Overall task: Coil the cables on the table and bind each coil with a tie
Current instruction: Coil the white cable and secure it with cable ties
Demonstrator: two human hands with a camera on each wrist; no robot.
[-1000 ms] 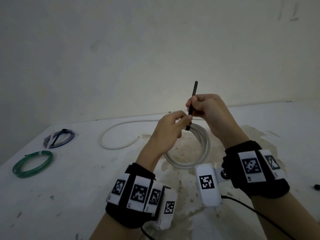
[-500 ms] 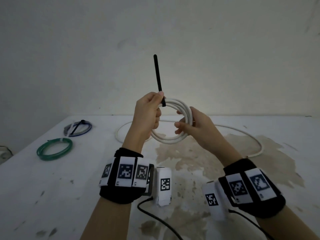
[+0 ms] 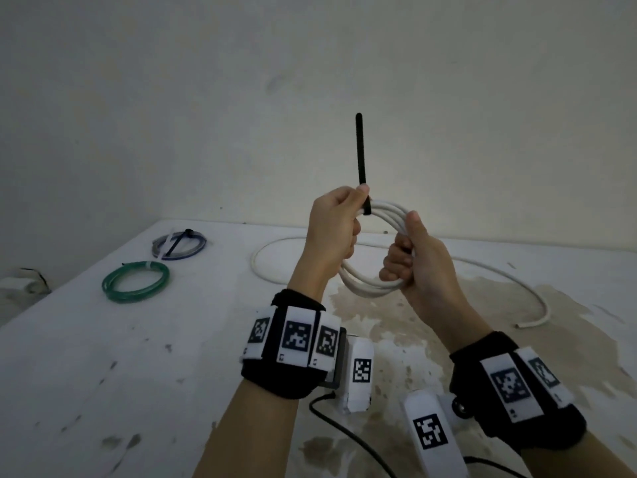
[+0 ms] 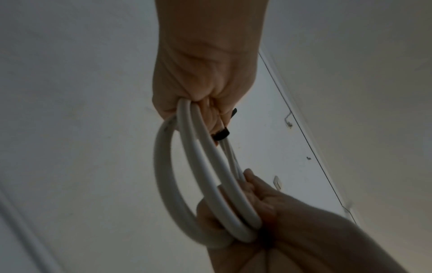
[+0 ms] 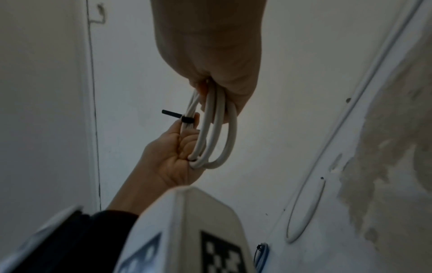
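Head view, centre of frame: the left hand (image 3: 332,232) pinches the black tie (image 3: 362,160) against the top of the white cable coil (image 3: 375,257), its fingers curled round the loops; the tie's free end stands upright above the thumb. The right hand (image 3: 418,267) grips the lower right arc of the same coil, fingers wrapped round the bundled turns, so that the coil is held in the air above the table (image 3: 103,374). The wrist views show the tie already passing round the strands as a short black band beside the left thumb. The step in hand appears to be the binding of this coil; the next move probably calls for drawing the upright end tight while the right hand keeps the turns together. A loose length of white cable (image 3: 499,281) lies on the table behind the hands; whether it belongs to the held coil cannot be told. At left of frame lie a green coil (image 3: 136,281) and a blue-grey coil (image 3: 179,243), the latter carrying a dark tie.
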